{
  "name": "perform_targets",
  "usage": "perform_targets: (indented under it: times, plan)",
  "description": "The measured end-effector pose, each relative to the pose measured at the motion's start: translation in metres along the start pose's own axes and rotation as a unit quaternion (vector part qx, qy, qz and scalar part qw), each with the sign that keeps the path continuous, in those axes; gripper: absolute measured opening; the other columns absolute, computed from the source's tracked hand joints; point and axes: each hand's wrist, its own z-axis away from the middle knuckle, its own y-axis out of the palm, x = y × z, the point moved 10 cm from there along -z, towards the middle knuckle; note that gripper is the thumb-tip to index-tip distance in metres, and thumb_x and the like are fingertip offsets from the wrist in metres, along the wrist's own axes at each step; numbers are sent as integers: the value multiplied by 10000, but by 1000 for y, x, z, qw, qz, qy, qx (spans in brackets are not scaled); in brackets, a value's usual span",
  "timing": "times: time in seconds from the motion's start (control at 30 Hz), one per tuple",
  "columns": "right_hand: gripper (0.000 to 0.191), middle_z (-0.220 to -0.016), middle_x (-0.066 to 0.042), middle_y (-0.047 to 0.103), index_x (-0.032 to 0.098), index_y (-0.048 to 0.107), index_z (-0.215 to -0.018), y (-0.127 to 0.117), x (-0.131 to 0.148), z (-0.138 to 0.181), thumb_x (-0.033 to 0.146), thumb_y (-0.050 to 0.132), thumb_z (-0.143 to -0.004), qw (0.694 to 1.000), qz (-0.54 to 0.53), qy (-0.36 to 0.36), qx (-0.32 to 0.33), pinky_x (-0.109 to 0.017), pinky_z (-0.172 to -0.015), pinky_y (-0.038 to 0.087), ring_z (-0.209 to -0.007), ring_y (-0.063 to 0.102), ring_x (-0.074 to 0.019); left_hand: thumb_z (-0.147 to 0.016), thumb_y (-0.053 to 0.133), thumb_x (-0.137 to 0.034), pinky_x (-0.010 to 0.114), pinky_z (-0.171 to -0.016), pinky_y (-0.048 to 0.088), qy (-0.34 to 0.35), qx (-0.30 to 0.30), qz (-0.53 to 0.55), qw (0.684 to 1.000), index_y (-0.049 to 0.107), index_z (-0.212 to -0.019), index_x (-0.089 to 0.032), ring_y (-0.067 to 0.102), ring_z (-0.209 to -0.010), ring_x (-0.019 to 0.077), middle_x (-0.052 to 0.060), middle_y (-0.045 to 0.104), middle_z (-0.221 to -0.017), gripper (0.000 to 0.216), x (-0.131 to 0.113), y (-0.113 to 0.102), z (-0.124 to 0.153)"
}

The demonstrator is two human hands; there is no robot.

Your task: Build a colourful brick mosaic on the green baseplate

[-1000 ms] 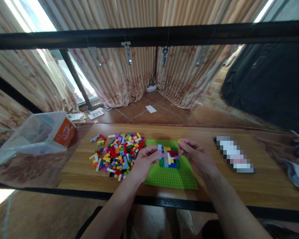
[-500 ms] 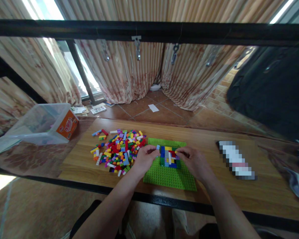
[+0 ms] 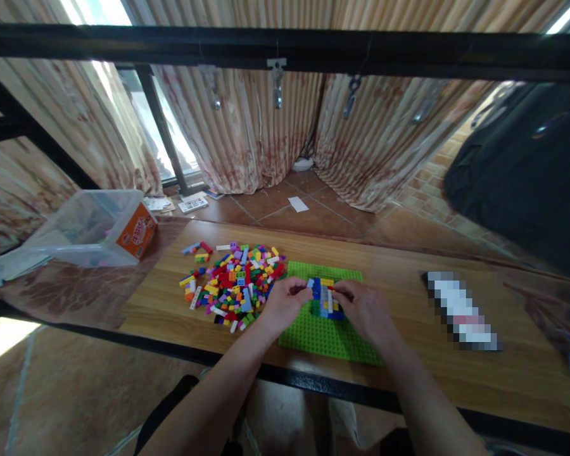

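My left hand (image 3: 284, 303) pinches a light blue brick (image 3: 310, 284) between thumb and fingertips, at the left edge of a multicoloured brick build (image 3: 323, 303). That build sits on a green studded baseplate (image 3: 330, 345) and has blue, yellow, grey, white and red bricks. Over its right side, my right hand (image 3: 367, 310) has its fingers closed close to the white and red bricks; whatever is between them is hidden. Left of the plate lies a heap of loose toy bricks (image 3: 237, 285), partly behind my left hand.
A clear plastic bin (image 3: 83, 247) with an orange label stands beyond the table's left end. On the right of the wooden table (image 3: 399, 367) lies a blurred-out dark-edged object (image 3: 463, 310). A black bar (image 3: 285, 47) with hanging metal clips crosses the view above.
My right hand has moved left over the build, and the yellow brick seen at its fingertips is now hidden. The left hand keeps the light blue brick by the build's edge. The view has shifted slightly.
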Motion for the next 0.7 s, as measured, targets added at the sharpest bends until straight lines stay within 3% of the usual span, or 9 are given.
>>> perform_targets:
  times: [0.27,0.6,0.7]
  plan:
    - [209,-923,-55,758,227,691,-943,3,-13,2,293,521,-841,994,-81,68,-8,-350,-760,502,-824,700,-220,-705,642,-233,243,-575,354,15,12,-9,1000,647,-691,-159,506,-600,122,-7,608,-616,76,1,3,0]
    - [254,-825,-73,732,199,692,-896,-20,-24,3,382,550,-792,987,-58,105,-107,-346,-688,498,-696,657,-207,-710,627,-204,249,-601,362,23,17,-18,999,644,-672,-161,490,-601,122,-26,567,-596,60,3,4,-2]
    - [338,-946,-119,714,157,685,-978,-14,-27,1,402,572,-775,988,-46,99,-105,-382,-759,497,-823,651,-242,-712,628,-191,248,-603,363,23,21,-15,999,646,-677,-160,483,-595,118,-30,563,-600,50,4,5,-3]
